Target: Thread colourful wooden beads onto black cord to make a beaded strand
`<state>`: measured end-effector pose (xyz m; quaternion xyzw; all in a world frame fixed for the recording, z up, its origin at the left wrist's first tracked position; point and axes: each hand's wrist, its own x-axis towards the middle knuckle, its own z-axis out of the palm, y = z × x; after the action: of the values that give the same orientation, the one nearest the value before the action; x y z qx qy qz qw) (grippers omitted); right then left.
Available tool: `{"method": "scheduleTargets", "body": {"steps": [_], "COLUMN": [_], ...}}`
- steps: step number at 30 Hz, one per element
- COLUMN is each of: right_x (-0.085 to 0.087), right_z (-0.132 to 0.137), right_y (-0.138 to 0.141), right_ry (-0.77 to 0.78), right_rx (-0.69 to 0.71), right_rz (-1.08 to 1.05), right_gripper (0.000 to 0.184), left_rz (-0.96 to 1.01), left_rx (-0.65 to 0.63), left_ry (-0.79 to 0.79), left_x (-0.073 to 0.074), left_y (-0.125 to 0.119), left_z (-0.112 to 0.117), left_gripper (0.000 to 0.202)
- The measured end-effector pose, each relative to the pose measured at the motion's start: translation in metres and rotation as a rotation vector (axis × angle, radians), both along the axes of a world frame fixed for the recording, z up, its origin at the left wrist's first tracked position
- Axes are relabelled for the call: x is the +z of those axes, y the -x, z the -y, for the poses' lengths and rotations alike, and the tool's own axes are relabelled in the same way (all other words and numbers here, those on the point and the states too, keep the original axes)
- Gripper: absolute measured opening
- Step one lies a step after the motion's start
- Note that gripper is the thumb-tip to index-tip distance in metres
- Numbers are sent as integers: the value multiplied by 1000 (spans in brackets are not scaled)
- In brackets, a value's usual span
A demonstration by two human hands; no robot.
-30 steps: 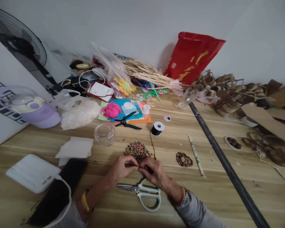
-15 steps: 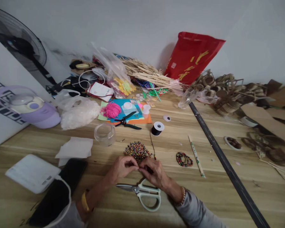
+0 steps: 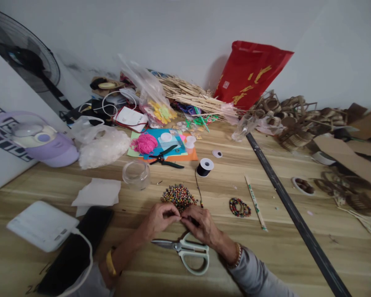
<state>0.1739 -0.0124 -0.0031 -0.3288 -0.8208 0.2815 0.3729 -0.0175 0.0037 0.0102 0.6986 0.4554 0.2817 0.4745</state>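
My left hand (image 3: 161,218) is closed in a pinch, its fingertips meeting those of my right hand (image 3: 202,222) at the front edge of a heap of multicoloured beads (image 3: 178,196). Whatever sits between the left fingertips is too small to make out. A dark cord (image 3: 198,184) runs from a black-wound spool (image 3: 205,167) down to my right hand, with a few beads (image 3: 201,204) on it just above the knuckles. The right fingers are curled closed over the cord's hidden end. Below both hands lie scissors (image 3: 195,252) with pale green handles, partly under the right hand.
A beaded loop (image 3: 240,207) and a paper-wrapped stick (image 3: 256,204) lie to the right, before a dark strip (image 3: 284,192). Left stand a clear jar (image 3: 136,175), a white power bank (image 3: 43,225) and a black phone (image 3: 77,247). Black pliers (image 3: 163,159) rest on coloured sheets behind.
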Motion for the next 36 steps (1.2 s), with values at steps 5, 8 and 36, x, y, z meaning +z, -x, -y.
{"method": "scheduleTargets", "body": {"steps": [5,8,36], "right_x": [0,-1,1], "right_z": [0,1,0], "right_y": [1,0,1], "right_ry": [-3,-1,-32], "right_rx": [-9,-6,-29], "right_rz": [-4,-2,-17], "right_gripper": [7,7,10], "left_rz": [-11,-15,5], "left_rx": [21,29,7], "left_ry": [2,2,-119], "left_x": [2,2,1], "left_y": [-1,-1,-2], "left_z": [1,2,2], "left_gripper": [8,8,17]}}
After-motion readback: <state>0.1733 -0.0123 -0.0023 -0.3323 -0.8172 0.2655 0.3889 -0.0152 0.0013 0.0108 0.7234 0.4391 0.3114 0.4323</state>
